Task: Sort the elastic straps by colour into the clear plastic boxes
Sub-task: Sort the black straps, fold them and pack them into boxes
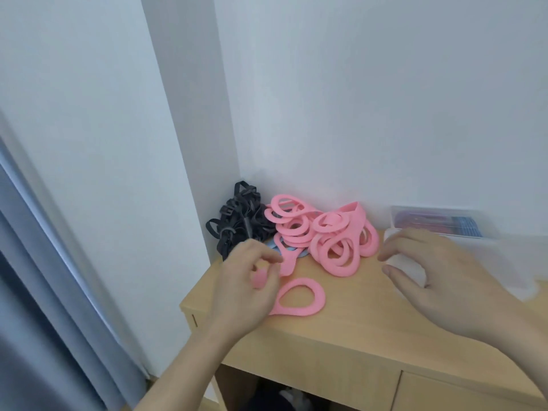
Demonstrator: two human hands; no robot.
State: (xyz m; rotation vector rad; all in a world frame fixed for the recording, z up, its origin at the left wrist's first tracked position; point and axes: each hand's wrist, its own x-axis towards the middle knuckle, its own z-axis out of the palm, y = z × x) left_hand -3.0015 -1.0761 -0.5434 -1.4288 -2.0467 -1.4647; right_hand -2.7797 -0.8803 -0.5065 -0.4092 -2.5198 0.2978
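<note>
A heap of pink elastic straps lies in the back corner of a light wooden desk. Black straps are bunched to its left against the wall, and a bit of blue strap peeks from under the pink ones. My left hand pinches a pink strap whose loop rests on the desk in front of the heap. My right hand hovers to the right of the heap with fingers spread, holding nothing. A clear plastic box stands at the back right, blurred, with red and blue contents.
White walls close the desk in at the back and left. A grey curtain hangs at the far left. The desk's left edge is just beside my left hand. A drawer front runs under the desk's near edge.
</note>
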